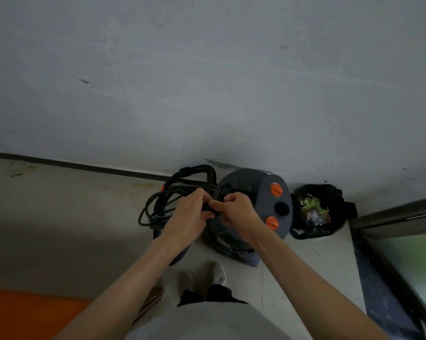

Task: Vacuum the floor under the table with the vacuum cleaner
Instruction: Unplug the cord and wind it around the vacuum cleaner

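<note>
Left hand (187, 212), right hand (234, 209) hold coiled cord (153, 207) above vacuum cleaner (256, 192).

Both hands (214, 212) apparently grip vacuum's coiled cord (155, 207)

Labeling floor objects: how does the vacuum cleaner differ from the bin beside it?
The vacuum cleaner is grey with orange knobs; the bin is black-lined. The vacuum's top is closed; the bin is open, holding rubbish. Both hands work at the vacuum; the bin is untouched. Both stand against the wall.
</note>
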